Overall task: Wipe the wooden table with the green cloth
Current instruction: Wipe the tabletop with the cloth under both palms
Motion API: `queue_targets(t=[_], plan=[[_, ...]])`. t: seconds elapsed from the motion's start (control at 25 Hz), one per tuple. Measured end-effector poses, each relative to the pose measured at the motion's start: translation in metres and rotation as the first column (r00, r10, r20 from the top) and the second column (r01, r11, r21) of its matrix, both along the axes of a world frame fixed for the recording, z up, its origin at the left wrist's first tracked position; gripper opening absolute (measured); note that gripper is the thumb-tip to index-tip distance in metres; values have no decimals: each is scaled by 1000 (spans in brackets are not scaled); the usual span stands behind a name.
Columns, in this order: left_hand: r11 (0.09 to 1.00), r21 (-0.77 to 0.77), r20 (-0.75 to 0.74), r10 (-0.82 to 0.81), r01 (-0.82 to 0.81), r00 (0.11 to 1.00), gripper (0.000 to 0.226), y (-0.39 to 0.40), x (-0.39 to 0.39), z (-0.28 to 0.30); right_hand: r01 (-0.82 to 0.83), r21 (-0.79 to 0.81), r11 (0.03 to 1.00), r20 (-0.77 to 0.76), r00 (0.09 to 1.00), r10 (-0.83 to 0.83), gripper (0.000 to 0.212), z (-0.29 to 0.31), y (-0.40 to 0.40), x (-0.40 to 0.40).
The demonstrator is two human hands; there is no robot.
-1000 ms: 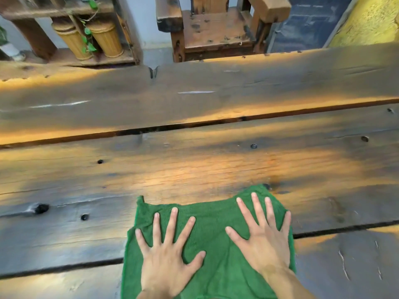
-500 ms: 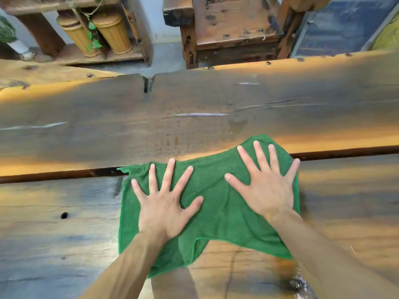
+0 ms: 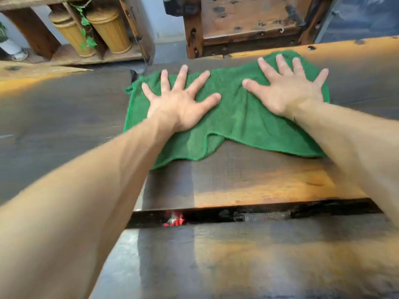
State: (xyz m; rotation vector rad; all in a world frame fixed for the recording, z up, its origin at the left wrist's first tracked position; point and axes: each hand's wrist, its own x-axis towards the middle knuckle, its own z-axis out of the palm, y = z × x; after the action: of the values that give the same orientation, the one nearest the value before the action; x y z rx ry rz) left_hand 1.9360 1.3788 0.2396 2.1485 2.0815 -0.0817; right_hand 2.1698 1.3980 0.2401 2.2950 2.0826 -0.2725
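Green cloth (image 3: 235, 117) at twelve o'clock on your wooden table (image 3: 248, 180), under your flat, splayed left hand (image 3: 179, 106) and right hand (image 3: 289, 93).

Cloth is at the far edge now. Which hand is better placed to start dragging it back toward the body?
Probably the left hand: it presses flat nearer the middle of the green cloth, with cloth trailing behind its palm. The right hand lies flat near the cloth's right edge.
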Motion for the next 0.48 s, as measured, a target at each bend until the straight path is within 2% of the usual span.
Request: queue_targets(t=[0.16,0.28,0.36,0.44,0.48], plan=[[1000,9,6,24,-24,1000,73,68,10,-3,10,2,1000,-2,1000,-10,81,-6,58,4],[997,41,36,65,-66,997,68,86,16,-1,10,16,1000,-18,1000,-10,74,-6,73,2],[981,171,72,78,-90,994,62,82,21,0,6,29,1000,-21,1000,-5,70,-6,74,2],[924,383,-19,27,-18,999,54,69,32,1,12,38,999,-32,999,-10,67,-4,66,2],[904,426,-59,6,20,998,50,62,37,2,12,38,999,-37,999,-11,66,-3,61,0]])
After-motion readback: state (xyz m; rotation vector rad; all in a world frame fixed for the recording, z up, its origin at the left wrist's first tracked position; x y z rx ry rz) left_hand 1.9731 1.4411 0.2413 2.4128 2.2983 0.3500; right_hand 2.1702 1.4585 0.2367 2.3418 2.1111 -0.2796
